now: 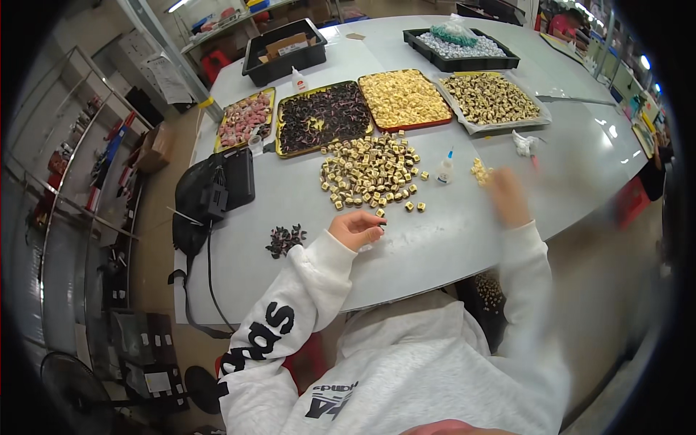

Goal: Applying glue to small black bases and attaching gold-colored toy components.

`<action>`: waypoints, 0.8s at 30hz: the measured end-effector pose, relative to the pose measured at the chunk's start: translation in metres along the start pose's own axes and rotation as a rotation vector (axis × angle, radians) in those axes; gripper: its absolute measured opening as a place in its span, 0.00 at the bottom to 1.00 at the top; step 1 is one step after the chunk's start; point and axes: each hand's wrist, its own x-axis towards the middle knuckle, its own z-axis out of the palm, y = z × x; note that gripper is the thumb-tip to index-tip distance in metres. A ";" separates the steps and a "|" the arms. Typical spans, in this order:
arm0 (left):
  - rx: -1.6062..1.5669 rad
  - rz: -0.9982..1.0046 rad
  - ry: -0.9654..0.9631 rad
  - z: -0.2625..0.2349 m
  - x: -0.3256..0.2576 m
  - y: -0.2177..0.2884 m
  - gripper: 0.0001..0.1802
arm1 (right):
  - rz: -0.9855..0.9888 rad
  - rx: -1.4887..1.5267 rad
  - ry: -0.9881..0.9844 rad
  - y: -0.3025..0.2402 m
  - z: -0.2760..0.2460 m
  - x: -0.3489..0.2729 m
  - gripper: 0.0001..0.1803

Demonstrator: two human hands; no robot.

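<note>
A small dark piece (pixel 383 224) near the frame's centre is pinched in the left hand (pixel 354 229), its grip clamped; the right hand (pixel 509 197), beside cream bits (pixel 479 172), is too blurred to tell. Glossy grey desk (pixel 435 246); metal shelving (pixel 43 243) at left. Chunky cream-and-brown cubes (pixel 370 170) heap upper centre.

Small-parts workshop indicated: glossy pale-grey bench (pixel 442 246) is loaded with shallow rectangular trays (pixel 415 127) of small pieces (pixel 402 94); silvery metal rack (pixel 80 205) is stocked; far station is occupied by red-clad person (pixel 562 26).

Bright table (pixel 435 243), blurred right hand (pixel 509 197), warped edges
</note>
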 end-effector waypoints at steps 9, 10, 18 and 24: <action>0.021 0.101 0.035 0.003 -0.001 0.010 0.11 | 0.256 0.599 0.139 -0.070 0.001 -0.021 0.08; 0.023 0.142 0.049 0.004 -0.002 0.010 0.11 | 0.324 0.796 0.130 -0.080 0.006 -0.027 0.08; 0.007 0.414 0.023 0.010 -0.003 0.005 0.14 | 0.551 1.191 -0.271 -0.155 0.058 -0.053 0.12; 0.101 0.468 0.079 0.006 -0.001 0.003 0.15 | 0.632 1.283 -0.335 -0.163 0.070 -0.046 0.16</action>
